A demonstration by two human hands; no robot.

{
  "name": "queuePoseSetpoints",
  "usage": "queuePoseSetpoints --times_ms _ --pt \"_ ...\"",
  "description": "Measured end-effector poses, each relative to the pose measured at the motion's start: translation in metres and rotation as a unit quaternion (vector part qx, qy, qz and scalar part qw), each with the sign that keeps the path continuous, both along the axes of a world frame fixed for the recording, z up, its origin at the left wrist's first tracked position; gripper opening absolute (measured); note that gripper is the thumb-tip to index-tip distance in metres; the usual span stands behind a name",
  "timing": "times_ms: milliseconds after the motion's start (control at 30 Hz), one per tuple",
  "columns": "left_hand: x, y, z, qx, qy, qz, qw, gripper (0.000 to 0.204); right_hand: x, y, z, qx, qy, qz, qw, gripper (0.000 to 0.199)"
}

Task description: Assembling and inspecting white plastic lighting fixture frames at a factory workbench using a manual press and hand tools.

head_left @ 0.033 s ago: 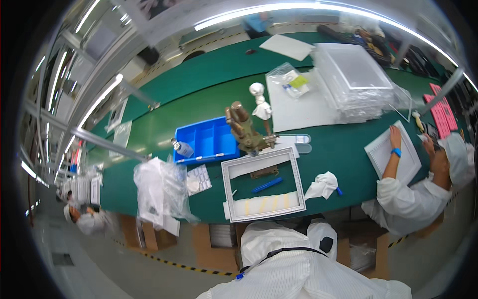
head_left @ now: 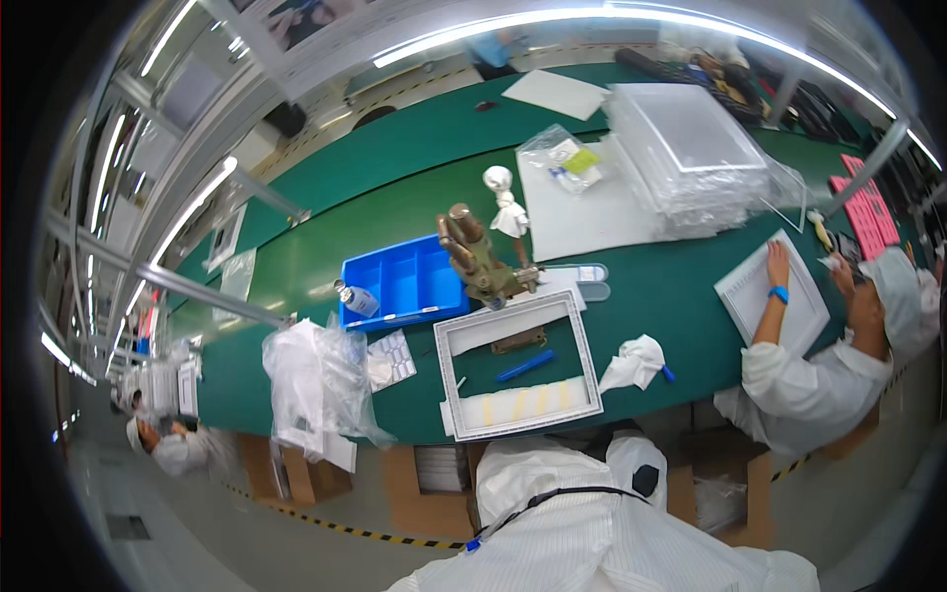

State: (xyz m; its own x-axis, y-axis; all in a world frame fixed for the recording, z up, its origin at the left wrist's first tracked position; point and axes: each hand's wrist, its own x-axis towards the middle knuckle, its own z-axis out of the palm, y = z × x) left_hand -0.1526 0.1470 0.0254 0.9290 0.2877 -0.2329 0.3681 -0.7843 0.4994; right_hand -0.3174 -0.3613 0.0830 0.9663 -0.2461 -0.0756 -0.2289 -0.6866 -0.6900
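Neither of my hands shows in the head view; only a white hood and suit (head_left: pixel 562 513) fill the lower edge. In front of it, on the green table (head_left: pixel 395 197), lies a white rectangular frame (head_left: pixel 583 351). Inside the frame rest a blue pen (head_left: pixel 526 366) and a pale foam strip with yellow marks (head_left: pixel 528 403). A brass-coloured fixture (head_left: pixel 478 259) stands just behind the frame. A crumpled white cloth (head_left: pixel 634 362) lies to the frame's right.
A blue bin (head_left: pixel 409 281) with a small bottle (head_left: pixel 357 299) sits behind left. A bulky clear plastic bag (head_left: pixel 316 385) stands at the left. Stacked clear trays (head_left: pixel 691 158) are far right. A co-worker (head_left: pixel 819 375) at the right has a hand (head_left: pixel 777 264) on another white frame (head_left: pixel 755 316).
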Motion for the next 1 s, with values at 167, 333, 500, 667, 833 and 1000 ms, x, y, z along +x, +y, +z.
queuePoseSetpoints --times_ms 167,333,500,667,833,1000 --pt "-0.003 -0.011 0.000 -0.010 -0.003 -0.046 0.999 0.038 -0.023 0.007 0.019 0.000 0.001 -0.046 0.999 0.022" --pt "-0.005 -0.010 0.001 -0.014 0.003 -0.065 0.998 0.038 -0.067 0.018 0.032 0.001 0.026 -0.118 0.993 0.022" --pt "0.011 -0.013 0.000 -0.017 -0.005 -0.091 0.996 0.039 -0.085 0.020 0.040 0.004 0.032 -0.164 0.986 0.022" --pt "0.005 -0.006 0.001 -0.005 -0.002 -0.099 0.995 0.039 -0.112 0.030 0.037 0.016 0.041 -0.194 0.980 0.022" --pt "0.004 -0.012 -0.003 -0.001 0.000 -0.114 0.993 0.039 -0.134 0.030 0.035 0.022 0.048 -0.227 0.973 0.022" --pt "0.012 -0.021 0.003 0.008 -0.013 -0.133 0.991 0.039 -0.145 0.030 0.042 0.031 0.040 -0.253 0.966 0.022"
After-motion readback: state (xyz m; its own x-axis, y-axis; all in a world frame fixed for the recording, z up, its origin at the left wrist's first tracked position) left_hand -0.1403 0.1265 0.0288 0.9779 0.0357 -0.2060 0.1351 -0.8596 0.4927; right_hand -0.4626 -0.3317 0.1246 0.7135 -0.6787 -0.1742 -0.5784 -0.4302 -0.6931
